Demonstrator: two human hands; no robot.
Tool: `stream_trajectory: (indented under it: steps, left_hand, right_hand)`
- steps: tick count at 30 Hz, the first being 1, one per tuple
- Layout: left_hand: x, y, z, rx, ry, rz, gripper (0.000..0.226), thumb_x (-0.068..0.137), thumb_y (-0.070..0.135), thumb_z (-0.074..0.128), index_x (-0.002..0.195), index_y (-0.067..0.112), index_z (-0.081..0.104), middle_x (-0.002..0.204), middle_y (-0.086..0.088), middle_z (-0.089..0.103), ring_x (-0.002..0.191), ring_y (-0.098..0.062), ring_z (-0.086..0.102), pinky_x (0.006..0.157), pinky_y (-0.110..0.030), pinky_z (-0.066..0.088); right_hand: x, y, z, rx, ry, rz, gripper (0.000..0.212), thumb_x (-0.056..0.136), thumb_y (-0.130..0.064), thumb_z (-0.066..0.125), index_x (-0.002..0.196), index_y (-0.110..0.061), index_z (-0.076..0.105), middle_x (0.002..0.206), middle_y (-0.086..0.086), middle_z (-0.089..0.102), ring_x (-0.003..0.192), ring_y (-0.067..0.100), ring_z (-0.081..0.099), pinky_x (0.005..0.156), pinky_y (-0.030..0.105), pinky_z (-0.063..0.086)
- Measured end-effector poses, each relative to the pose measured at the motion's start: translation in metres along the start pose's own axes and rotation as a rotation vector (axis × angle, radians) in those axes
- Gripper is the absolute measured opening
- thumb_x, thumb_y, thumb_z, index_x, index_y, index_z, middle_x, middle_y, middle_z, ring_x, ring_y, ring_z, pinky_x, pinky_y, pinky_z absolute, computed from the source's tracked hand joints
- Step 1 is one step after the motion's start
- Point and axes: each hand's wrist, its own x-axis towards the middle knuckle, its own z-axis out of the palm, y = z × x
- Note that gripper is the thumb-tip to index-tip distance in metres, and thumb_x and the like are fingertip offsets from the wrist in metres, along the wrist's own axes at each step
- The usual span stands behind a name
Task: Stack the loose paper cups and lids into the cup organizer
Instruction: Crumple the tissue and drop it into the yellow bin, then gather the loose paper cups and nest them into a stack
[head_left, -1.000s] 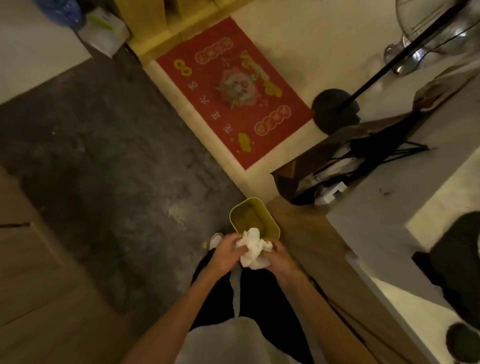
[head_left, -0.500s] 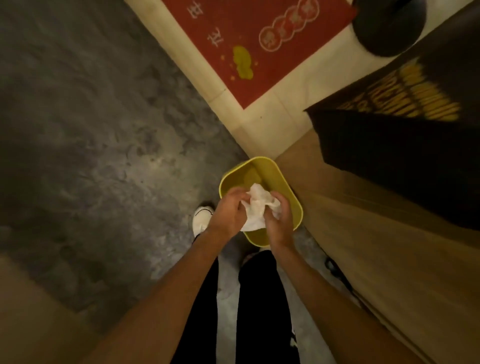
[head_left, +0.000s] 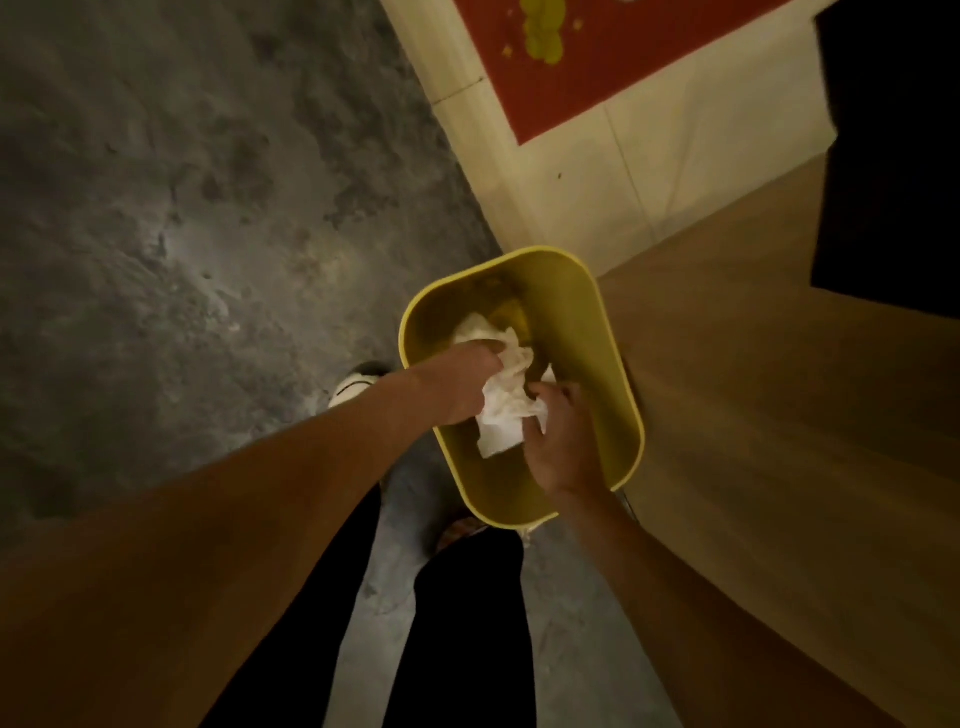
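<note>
No paper cups, lids or cup organizer are in view. A yellow bin (head_left: 618, 364) stands on the floor just ahead of my feet. Over its opening my left hand (head_left: 457, 384) and my right hand (head_left: 563, 441) both grip a crumpled white paper tissue (head_left: 506, 410). The left hand pinches the wad's upper left part, the right hand its lower right edge. The tissue hangs inside the bin's rim. Some darker waste lies at the bin's bottom, partly hidden by the tissue.
A wooden cabinet side (head_left: 779, 441) rises right of the bin. A red doormat (head_left: 597, 57) lies on cream tiles (head_left: 597, 197) at the top. Grey stone floor (head_left: 182, 208) spreads left. A dark object (head_left: 893, 156) overhangs at the top right. My white shoe (head_left: 356, 387) shows by the bin.
My head has tilted down and closer, so the bin looks larger. Both hands have lowered the crumpled tissue from above the rim into the bin's opening.
</note>
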Motion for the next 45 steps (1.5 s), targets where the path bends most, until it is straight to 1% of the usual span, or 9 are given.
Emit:
stream_trajectory:
  steps: [4,7,14,20,25,29,32,36,45]
  left_hand:
    - [-0.001,0.007,-0.005,0.056,-0.069,-0.059,0.052,0.098,0.019,0.046,0.147,0.01,0.032,0.157,-0.012,0.026,0.143,-0.03,0.027,0.119,-0.036,0.019]
    - [-0.009,0.014,-0.013,0.021,-0.082,-0.117,0.046,0.096,0.018,0.046,0.14,0.005,0.043,0.149,-0.015,0.041,0.135,-0.031,0.04,0.113,-0.04,0.033]
    - [-0.091,0.044,-0.05,0.056,0.105,-0.147,0.035,0.094,0.021,0.046,0.127,0.013,0.055,0.131,-0.013,0.055,0.118,-0.032,0.053,0.098,-0.047,0.047]
    - [-0.242,0.093,-0.096,0.144,0.1,-0.161,0.044,0.091,0.017,0.046,0.135,0.018,0.048,0.138,-0.011,0.047,0.125,-0.037,0.046,0.102,-0.05,0.044]
    - [-0.371,0.155,-0.126,0.209,0.166,-0.023,0.045,0.092,0.014,0.041,0.134,0.025,0.051,0.132,-0.009,0.056,0.12,-0.034,0.053,0.096,-0.047,0.048]
    - [-0.456,0.211,-0.129,0.166,0.25,0.007,0.044,0.094,0.015,0.04,0.136,0.026,0.05,0.132,-0.011,0.057,0.119,-0.034,0.055,0.097,-0.047,0.048]
    - [-0.501,0.263,-0.117,0.216,0.253,0.053,0.041,0.096,0.018,0.041,0.135,0.022,0.051,0.134,-0.011,0.058,0.118,-0.033,0.056,0.097,-0.046,0.048]
    - [-0.525,0.34,-0.085,0.377,0.273,0.167,0.036,0.098,0.024,0.042,0.133,0.023,0.052,0.134,-0.01,0.057,0.114,-0.033,0.058,0.094,-0.049,0.051]
    - [-0.531,0.508,0.024,0.437,0.273,0.461,0.037,0.098,0.023,0.045,0.134,0.027,0.051,0.132,0.001,0.059,0.115,-0.018,0.058,0.097,-0.039,0.05]
  right_hand:
    - [0.009,0.005,0.005,-0.094,-0.373,0.082,0.077,0.095,-0.032,0.06,0.156,-0.024,0.014,0.163,0.007,0.013,0.148,0.03,0.021,0.116,0.041,0.028]
    - [0.004,0.004,-0.001,-0.101,-0.423,0.078,0.084,0.093,-0.035,0.062,0.156,-0.028,0.008,0.165,0.005,0.004,0.149,0.029,0.017,0.116,0.041,0.027]
    - [-0.056,-0.039,-0.067,-0.115,-0.137,-0.08,0.057,0.089,-0.028,0.064,0.142,-0.019,0.044,0.147,0.01,0.041,0.133,0.029,0.042,0.103,0.044,0.041]
    - [-0.18,-0.093,-0.14,-0.033,-0.039,0.038,0.032,0.092,-0.02,0.062,0.12,-0.007,0.062,0.125,0.018,0.056,0.114,0.035,0.056,0.095,0.045,0.044]
    - [-0.307,-0.143,-0.195,0.17,0.255,-0.03,0.018,0.096,-0.026,0.054,0.11,-0.018,0.062,0.102,0.006,0.069,0.091,0.024,0.065,0.075,0.032,0.049]
    - [-0.398,-0.154,-0.23,0.262,0.347,-0.121,0.019,0.097,-0.026,0.052,0.112,-0.02,0.063,0.106,0.0,0.067,0.094,0.016,0.063,0.08,0.029,0.05]
    - [-0.466,-0.135,-0.255,0.326,0.415,-0.192,0.022,0.098,-0.027,0.051,0.113,-0.021,0.065,0.109,0.0,0.068,0.1,0.012,0.062,0.087,0.019,0.046]
    - [-0.541,-0.067,-0.279,0.268,0.496,-0.212,0.024,0.098,-0.033,0.05,0.114,-0.022,0.065,0.111,0.0,0.067,0.103,0.017,0.059,0.089,0.028,0.045]
    - [-0.708,0.132,-0.288,0.504,0.67,0.136,0.029,0.098,-0.035,0.053,0.122,-0.023,0.063,0.119,-0.004,0.061,0.112,0.01,0.056,0.096,0.024,0.044]
